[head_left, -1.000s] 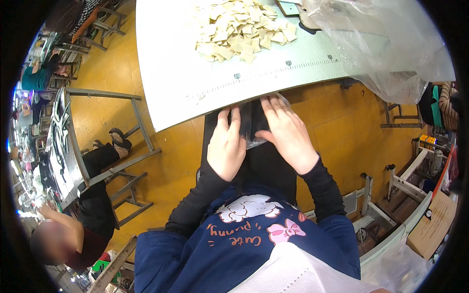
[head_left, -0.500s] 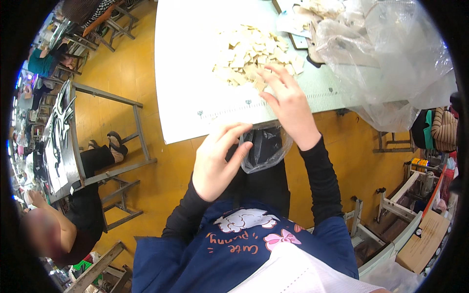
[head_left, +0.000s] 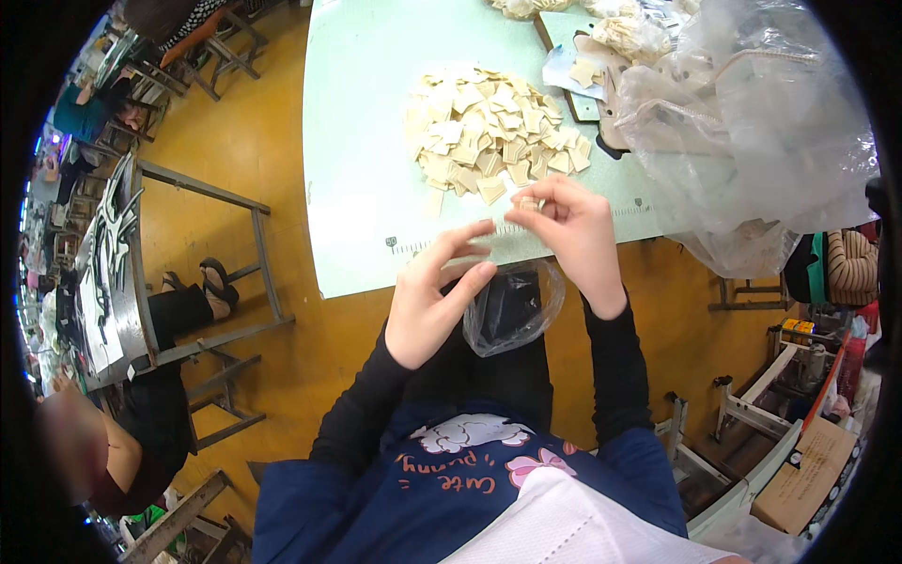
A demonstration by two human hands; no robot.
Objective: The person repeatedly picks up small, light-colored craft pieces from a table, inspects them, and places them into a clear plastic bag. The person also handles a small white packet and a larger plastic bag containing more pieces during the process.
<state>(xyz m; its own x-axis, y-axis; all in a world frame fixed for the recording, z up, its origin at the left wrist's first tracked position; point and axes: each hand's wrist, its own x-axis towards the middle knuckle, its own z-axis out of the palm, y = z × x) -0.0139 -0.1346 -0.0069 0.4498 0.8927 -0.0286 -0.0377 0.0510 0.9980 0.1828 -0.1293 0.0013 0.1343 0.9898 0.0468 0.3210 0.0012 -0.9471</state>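
A pile of small cream, flat-cut pieces lies on the pale green table. Just in front of it, my right hand pinches a few cream pieces between thumb and fingertips. My left hand is at the table's near edge, its thumb and fingers spread apart with nothing seen between them. Beside its fingertips and below the edge hangs a clear plastic bag, its mouth held wide; how its rim is fixed at the table is hard to make out.
Large clear plastic bags cover the table's right side, beside a dark-edged board. A cardboard box stands at the lower right. Another person sits at a metal-framed table on the left.
My right hand has drawn back from the pile toward the table's near edge, now with cream pieces in its pinch. My left hand remains beside the bag. The view has shifted slightly.
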